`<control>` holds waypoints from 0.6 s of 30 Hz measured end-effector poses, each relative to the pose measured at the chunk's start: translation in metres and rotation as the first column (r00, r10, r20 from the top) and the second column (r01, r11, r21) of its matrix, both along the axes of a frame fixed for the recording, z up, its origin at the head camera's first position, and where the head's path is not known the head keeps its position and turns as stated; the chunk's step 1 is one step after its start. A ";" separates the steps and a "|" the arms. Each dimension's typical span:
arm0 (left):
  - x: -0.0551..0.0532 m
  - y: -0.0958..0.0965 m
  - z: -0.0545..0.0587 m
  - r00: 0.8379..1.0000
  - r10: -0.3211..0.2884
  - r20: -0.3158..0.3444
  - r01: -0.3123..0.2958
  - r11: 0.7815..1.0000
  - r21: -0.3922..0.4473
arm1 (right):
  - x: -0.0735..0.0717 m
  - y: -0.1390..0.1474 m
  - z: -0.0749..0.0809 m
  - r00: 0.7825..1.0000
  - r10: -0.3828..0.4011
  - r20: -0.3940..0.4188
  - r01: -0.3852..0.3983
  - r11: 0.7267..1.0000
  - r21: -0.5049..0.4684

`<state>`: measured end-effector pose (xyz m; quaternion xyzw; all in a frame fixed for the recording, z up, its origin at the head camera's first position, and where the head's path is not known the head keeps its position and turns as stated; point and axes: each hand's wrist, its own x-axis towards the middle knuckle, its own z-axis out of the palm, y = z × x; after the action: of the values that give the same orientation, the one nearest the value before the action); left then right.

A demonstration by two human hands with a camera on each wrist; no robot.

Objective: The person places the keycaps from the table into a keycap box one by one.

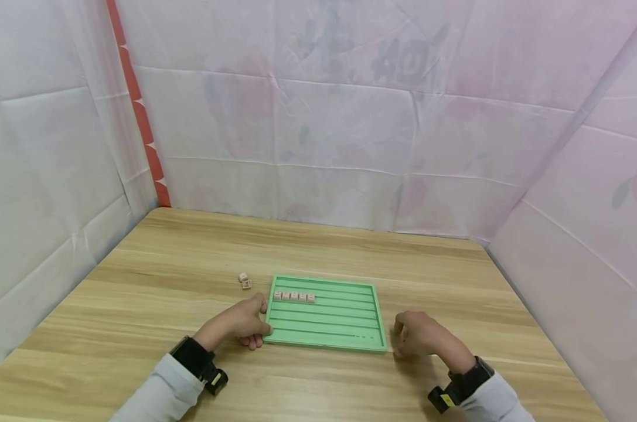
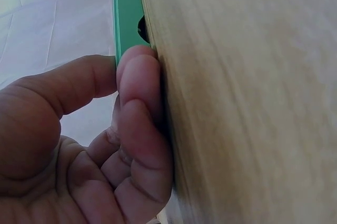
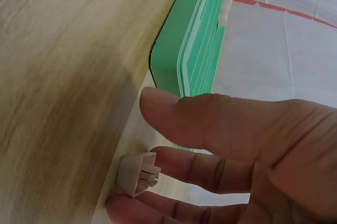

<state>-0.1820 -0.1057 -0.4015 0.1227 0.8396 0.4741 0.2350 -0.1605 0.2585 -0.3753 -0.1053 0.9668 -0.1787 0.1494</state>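
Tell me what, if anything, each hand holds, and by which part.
Left hand: the green tray, by its left edge near the near corner. Right hand: a keycap sits at the fingertips, thumb apart; whether held cannot be told.

A wood-grained table [image 1: 318, 240] with rounded far corners stands between creased, pale sheets. The back sheet [image 1: 344, 129] has faint pink and grey prints; a red strip [image 1: 139, 105] runs down near the left corner. The light is soft.
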 end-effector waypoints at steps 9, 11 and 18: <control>0.001 0.000 0.000 1.000 -0.001 -0.001 0.001 1.000 0.006 | 0.001 -0.003 -0.002 1.000 -0.024 0.004 0.024 1.000 -0.013; 0.001 0.000 0.000 1.000 0.003 0.000 -0.003 1.000 0.003 | 0.001 -0.003 -0.002 1.000 -0.017 -0.007 0.017 1.000 -0.010; 0.000 0.000 -0.001 1.000 0.001 -0.005 -0.001 1.000 -0.003 | 0.001 -0.003 -0.002 0.998 0.024 -0.050 -0.023 1.000 0.015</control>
<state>-0.1817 -0.1060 -0.4026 0.1230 0.8410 0.4726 0.2329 -0.1596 0.2552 -0.3769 -0.1200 0.9702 -0.1675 0.1277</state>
